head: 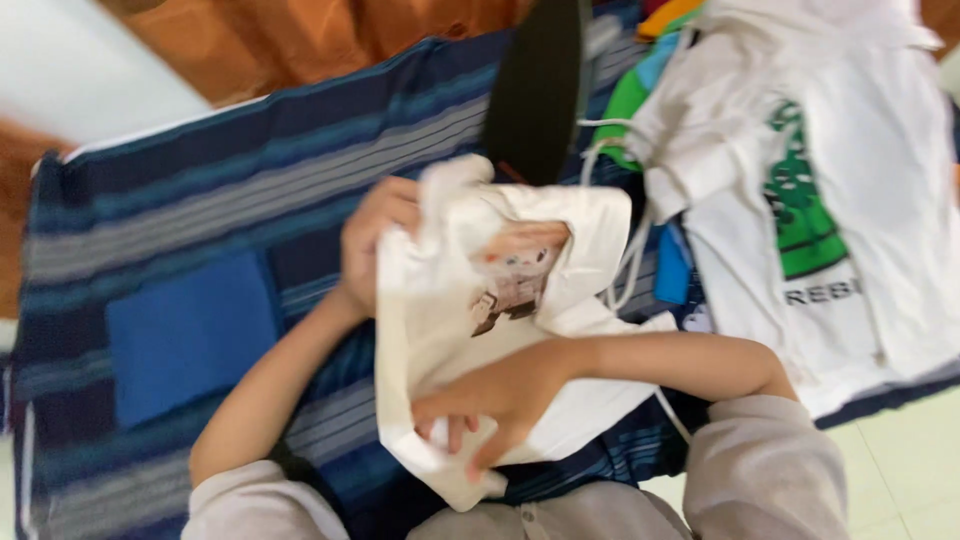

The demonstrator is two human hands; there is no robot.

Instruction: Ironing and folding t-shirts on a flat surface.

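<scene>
A small white garment (pixel 450 320) with a printed picture on its front lies bunched over the striped blue cloth (pixel 230 190) in front of me. My left hand (pixel 375 240) grips its upper left edge. My right hand (pixel 495 400) presses down on its lower part, fingers curled into the fabric. Both forearms reach in from grey sleeves at the bottom of the view.
A white hooded top (pixel 850 200) with a green print and drawstrings lies to the right over green and blue clothes. A folded blue cloth (pixel 190 335) sits at the left. A dark oval object (pixel 540 80) stands behind. Orange fabric (pixel 300 40) is beyond; pale floor tiles (pixel 900 470) at lower right.
</scene>
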